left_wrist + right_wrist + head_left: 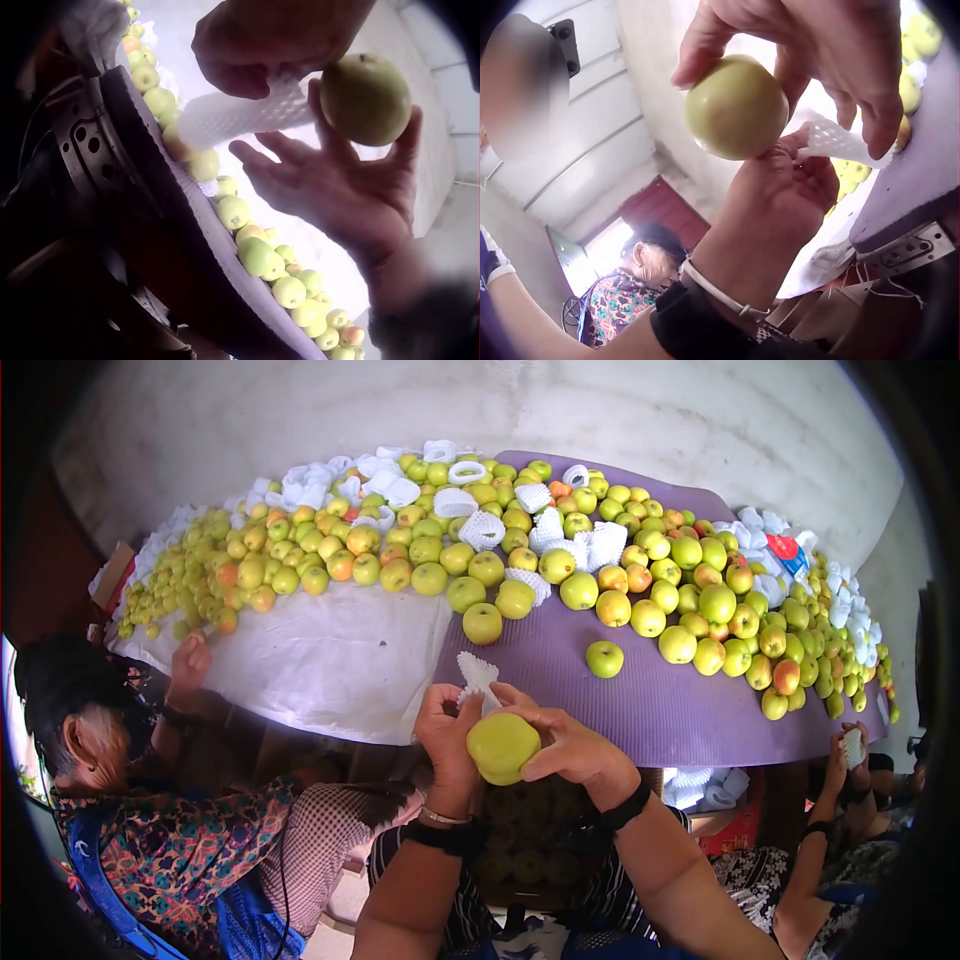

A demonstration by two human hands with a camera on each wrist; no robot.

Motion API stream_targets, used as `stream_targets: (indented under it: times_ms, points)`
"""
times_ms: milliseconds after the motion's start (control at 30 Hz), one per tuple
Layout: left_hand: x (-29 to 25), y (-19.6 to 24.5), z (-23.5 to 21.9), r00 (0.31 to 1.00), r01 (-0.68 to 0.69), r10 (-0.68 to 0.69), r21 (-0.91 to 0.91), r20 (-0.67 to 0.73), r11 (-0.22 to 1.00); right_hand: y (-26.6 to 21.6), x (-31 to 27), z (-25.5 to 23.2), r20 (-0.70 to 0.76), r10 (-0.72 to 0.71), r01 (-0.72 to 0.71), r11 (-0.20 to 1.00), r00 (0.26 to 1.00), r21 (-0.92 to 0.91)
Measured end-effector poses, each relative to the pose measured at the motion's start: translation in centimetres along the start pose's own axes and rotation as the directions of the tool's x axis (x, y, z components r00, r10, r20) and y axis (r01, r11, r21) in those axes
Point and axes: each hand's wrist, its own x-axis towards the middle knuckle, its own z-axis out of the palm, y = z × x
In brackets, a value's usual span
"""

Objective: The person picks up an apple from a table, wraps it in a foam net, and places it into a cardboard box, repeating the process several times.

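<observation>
A yellow-green apple [503,748] is held in my right hand [580,748], in front of my body near the table's edge. In the right wrist view, thumb and fingers grip that apple [736,109] from either side. My left hand [447,738] is close beside it and pinches a white foam net sleeve [478,674]. The sleeve [244,118] hangs long and narrow from the left fingers in the left wrist view, apart from the apple. One lone green apple [604,659] lies on the purple mat beyond my hands.
Heaps of apples [330,545] and loose foam sleeves [310,485] cover the back of the table. A white sheet [330,660] lies left, a purple mat [560,710] right. A person [180,820] sits at my left; another person's hands [845,755] hold a foam sleeve at far right.
</observation>
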Motion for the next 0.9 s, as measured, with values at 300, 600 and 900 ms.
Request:
stream_targets:
  times_ms: [300,600,900]
  points:
    - [-0.4,0.8,0.1,0.942,0.191,-0.139,-0.147,0.307,0.97,0.5,0.8,-1.6,-0.301,-0.088,0.167,0.954,0.949,0.247]
    - [-0.9,2.0,0.5,0.955,0.241,-0.167,-0.308,0.247,0.92,1.6,1.3,-2.0,-0.297,-0.35,0.131,0.813,0.889,-0.567]
    - [-1.5,1.3,0.2,0.89,0.122,-0.035,-0.163,0.455,0.979,2.8,1.9,-1.5,-0.341,-0.68,0.06,0.493,0.65,-0.868]
